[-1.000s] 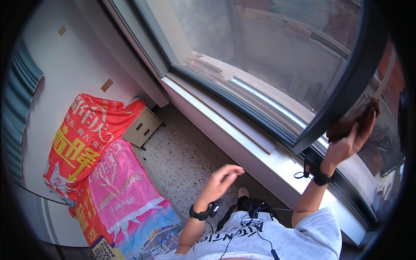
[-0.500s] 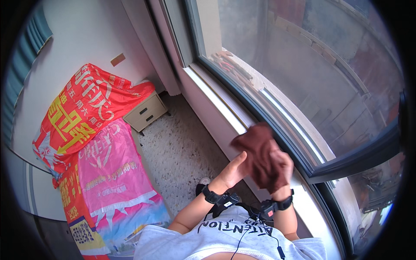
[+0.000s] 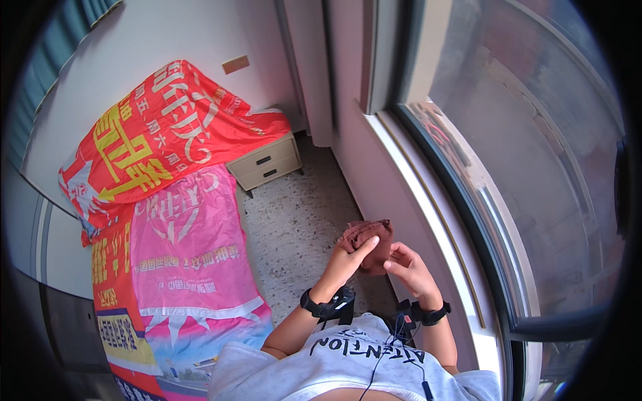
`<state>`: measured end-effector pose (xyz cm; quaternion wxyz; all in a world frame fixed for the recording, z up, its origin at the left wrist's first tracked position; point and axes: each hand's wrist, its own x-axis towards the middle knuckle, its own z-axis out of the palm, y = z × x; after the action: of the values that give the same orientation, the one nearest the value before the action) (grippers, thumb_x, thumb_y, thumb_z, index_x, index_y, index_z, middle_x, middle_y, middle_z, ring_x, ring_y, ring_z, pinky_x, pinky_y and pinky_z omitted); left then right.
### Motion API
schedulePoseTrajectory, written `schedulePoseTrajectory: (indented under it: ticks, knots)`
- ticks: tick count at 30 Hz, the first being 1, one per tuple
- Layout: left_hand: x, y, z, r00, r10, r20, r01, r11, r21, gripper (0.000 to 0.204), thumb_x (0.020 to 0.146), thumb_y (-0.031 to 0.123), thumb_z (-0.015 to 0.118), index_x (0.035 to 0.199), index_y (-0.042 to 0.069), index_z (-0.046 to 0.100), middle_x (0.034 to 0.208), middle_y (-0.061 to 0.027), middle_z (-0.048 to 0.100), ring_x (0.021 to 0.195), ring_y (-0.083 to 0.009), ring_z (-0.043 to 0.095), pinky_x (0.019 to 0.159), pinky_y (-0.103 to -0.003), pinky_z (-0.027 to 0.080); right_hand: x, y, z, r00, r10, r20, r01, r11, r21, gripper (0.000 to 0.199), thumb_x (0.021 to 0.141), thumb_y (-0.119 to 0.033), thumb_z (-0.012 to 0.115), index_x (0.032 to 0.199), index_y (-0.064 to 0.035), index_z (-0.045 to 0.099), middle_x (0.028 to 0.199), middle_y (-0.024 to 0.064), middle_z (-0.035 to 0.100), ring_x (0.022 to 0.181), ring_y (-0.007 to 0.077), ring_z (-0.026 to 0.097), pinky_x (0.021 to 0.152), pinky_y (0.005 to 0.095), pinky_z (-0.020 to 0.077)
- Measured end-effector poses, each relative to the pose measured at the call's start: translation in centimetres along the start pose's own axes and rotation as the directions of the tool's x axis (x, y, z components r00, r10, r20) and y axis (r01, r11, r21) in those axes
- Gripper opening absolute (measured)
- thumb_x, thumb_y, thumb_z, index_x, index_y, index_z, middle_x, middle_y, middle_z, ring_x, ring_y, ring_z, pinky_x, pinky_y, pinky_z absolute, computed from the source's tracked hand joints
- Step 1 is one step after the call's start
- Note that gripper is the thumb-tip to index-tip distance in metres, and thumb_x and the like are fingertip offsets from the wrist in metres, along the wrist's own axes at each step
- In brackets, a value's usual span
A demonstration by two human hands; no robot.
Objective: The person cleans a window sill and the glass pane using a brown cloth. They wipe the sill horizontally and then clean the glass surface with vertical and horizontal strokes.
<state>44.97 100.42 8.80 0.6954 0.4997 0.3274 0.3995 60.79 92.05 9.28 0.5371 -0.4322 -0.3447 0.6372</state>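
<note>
A crumpled dark brown cloth [image 3: 366,235] is held in front of my chest, over the speckled floor. My left hand [image 3: 348,259] grips its left side with the fingers pointing up across it. My right hand [image 3: 408,267] holds its lower right edge, fingers curled toward the cloth. Both wrists wear black straps, and a thin cable runs down my grey shirt.
A large window [image 3: 528,180] with a dark frame and a pale sill [image 3: 428,200] runs along the right. A small wooden drawer cabinet [image 3: 266,164] stands by the wall. Red and pink printed banners [image 3: 180,220] cover something at the left.
My right hand brought the cloth down from the window glass to my chest. My left hand rose and took hold of it. The view turned down toward the floor.
</note>
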Motion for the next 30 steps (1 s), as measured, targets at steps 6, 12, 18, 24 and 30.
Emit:
schedulePoseTrajectory:
  ticks: [6, 12, 18, 24, 30]
  knots:
    - [2.5, 1.6, -3.9, 0.991, 0.126, 0.042, -0.131, 0.98, 0.15, 0.024, 0.089, 0.014, 0.061, 0.107, -0.001, 0.064, 0.107, -0.0066, 0.066, 0.101, -0.0142, 0.059, 0.09, -0.029, 0.045, 4.9, -0.2, 1.3, 0.976, 0.12, 0.182, -0.088, 0.981, -0.174, 0.031, 0.09, -0.012, 0.062, 0.116, 0.0023, 0.057, 0.104, 0.0054, 0.065, 0.095, 0.0123, 0.06, 0.088, 0.0276, 0.0464]
    - [5.8, 2.1, -4.5, 0.992, -0.125, 0.026, 0.126, 0.913, -0.387, 0.029, 0.089, 0.011, 0.062, 0.117, 0.003, 0.059, 0.114, -0.0032, 0.062, 0.105, -0.012, 0.057, 0.091, -0.028, 0.045, 8.4, -0.4, -0.9, 0.977, 0.019, 0.211, -0.12, 0.871, 0.477, 0.036, 0.092, -0.02, 0.051, 0.115, 0.0084, 0.056, 0.111, 0.0148, 0.063, 0.099, 0.0195, 0.062, 0.088, 0.0308, 0.0488]
    - [10.6, 2.4, -3.5, 0.999, -0.045, -0.003, 0.041, 0.933, -0.357, 0.028, 0.09, 0.008, 0.059, 0.116, 0.002, 0.059, 0.114, -0.0037, 0.062, 0.106, -0.0127, 0.056, 0.091, -0.029, 0.045, 15.3, 0.5, -2.7, 0.987, -0.053, 0.155, -0.044, 0.825, 0.563, 0.037, 0.086, -0.015, 0.049, 0.116, 0.0061, 0.054, 0.114, 0.0181, 0.061, 0.096, 0.0248, 0.063, 0.084, 0.0326, 0.0526]
    - [17.1, 6.9, -1.1, 0.94, 0.341, -0.021, -0.333, 0.929, 0.159, 0.025, 0.088, 0.01, 0.061, 0.11, -0.002, 0.063, 0.105, -0.0107, 0.067, 0.096, -0.0146, 0.061, 0.088, -0.029, 0.046, 21.2, -4.5, -3.4, 0.992, -0.063, 0.11, 0.009, 0.899, 0.437, 0.049, 0.097, -0.031, 0.041, 0.136, -0.0016, 0.039, 0.132, 0.0155, 0.05, 0.119, 0.0281, 0.052, 0.104, 0.0429, 0.0398]
    - [21.7, 6.8, -1.5, 0.799, 0.588, -0.126, -0.477, 0.748, 0.461, 0.024, 0.086, 0.011, 0.062, 0.105, -0.002, 0.06, 0.097, -0.0126, 0.065, 0.09, -0.021, 0.061, 0.084, -0.032, 0.047, 25.6, -4.0, -4.6, 0.953, -0.229, 0.197, 0.206, 0.97, 0.131, 0.056, 0.099, -0.03, 0.041, 0.147, -0.0088, 0.021, 0.145, 0.0114, 0.033, 0.133, 0.0265, 0.035, 0.111, 0.0385, 0.0289]
